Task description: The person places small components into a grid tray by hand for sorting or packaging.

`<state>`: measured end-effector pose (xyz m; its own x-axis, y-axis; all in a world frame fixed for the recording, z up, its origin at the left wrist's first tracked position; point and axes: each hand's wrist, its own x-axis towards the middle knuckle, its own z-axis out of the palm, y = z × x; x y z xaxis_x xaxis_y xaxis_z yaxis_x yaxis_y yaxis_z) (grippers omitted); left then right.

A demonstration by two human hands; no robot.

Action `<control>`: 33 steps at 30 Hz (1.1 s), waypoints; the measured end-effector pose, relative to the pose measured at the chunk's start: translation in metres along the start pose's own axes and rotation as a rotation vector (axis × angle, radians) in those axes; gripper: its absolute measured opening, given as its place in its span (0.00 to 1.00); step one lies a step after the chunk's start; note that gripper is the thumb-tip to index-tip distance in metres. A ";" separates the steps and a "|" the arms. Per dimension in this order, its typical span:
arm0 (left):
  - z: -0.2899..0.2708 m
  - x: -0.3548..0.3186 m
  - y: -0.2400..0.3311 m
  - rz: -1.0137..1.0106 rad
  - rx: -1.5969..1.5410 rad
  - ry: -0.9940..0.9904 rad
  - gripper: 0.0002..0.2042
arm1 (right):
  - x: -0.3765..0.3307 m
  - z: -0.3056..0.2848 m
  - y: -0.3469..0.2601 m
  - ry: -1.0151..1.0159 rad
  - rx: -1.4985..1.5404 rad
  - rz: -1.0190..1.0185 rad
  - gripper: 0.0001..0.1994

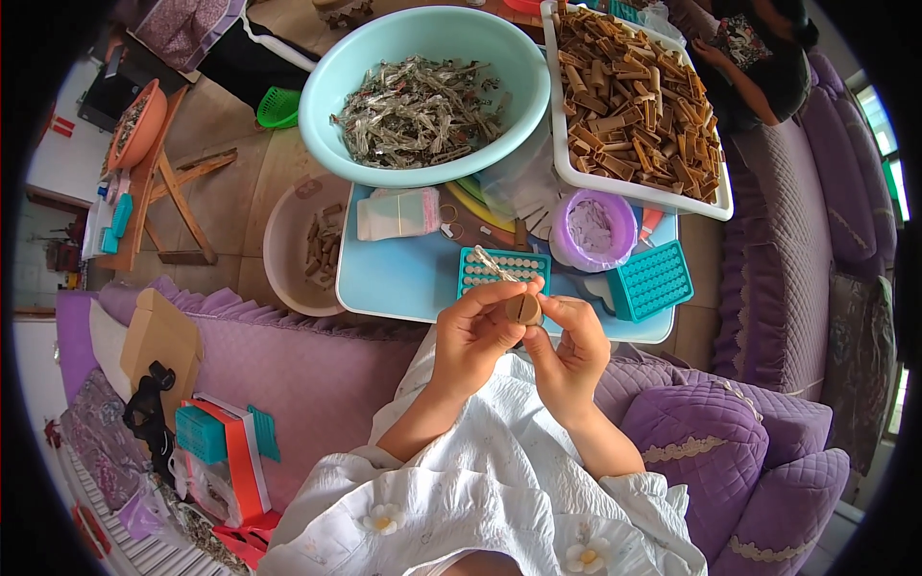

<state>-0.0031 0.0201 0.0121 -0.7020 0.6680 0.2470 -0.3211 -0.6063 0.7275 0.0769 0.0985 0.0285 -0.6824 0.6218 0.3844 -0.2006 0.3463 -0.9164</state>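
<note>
Fingers: both sets of fingers [506, 300] meet over a small brown cylinder [523, 308], pinching it between thumbs and fingertips just above the near edge of the desk.
Left hand: left hand [473, 336] curls in from the lower left, its thumb and forefinger pressed on the cylinder's left side.
Right hand: right hand [573, 348] comes up from below, its fingers closed on the cylinder's right side and underside.
Brown cylinder: held with one round end facing the camera, in front of the person's white garment [480, 480].
Desk: a light blue desk [384, 278] lies just beyond the hands.
Near tray: a teal holed tray [503, 270] sits just behind the hands, with a thin pale strip lying across it.
Second tray: another teal holed tray [653, 281] lies to the right of it, tilted.
Purple tub: a round purple tub [595, 230] stands between the two trays, farther back.
Basin: a large pale green basin [423, 91] holds greyish shredded scraps.
White tray: a white tray [725, 197] at the right is heaped with brown cylinders.
Sofa: a purple quilted sofa [317, 374] surrounds the person.
</note>
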 end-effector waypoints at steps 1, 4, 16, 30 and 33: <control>0.000 0.000 0.001 -0.021 0.008 0.007 0.16 | 0.000 -0.001 0.000 0.000 0.000 0.000 0.14; 0.000 -0.001 0.000 -0.040 0.004 0.017 0.16 | 0.001 -0.002 0.001 -0.014 0.007 0.019 0.14; 0.000 0.001 -0.004 -0.107 -0.229 0.048 0.17 | -0.001 -0.005 0.002 0.007 0.047 0.043 0.13; 0.006 -0.005 -0.002 -0.142 -0.080 0.057 0.20 | 0.005 -0.003 -0.006 0.032 -0.236 -0.047 0.14; 0.011 -0.010 -0.003 -0.001 -0.015 -0.043 0.25 | 0.005 -0.003 -0.012 -0.022 -0.267 -0.070 0.17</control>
<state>0.0117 0.0202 0.0139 -0.6735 0.6865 0.2741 -0.3311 -0.6117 0.7185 0.0781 0.0997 0.0421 -0.6891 0.5757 0.4402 -0.0571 0.5624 -0.8249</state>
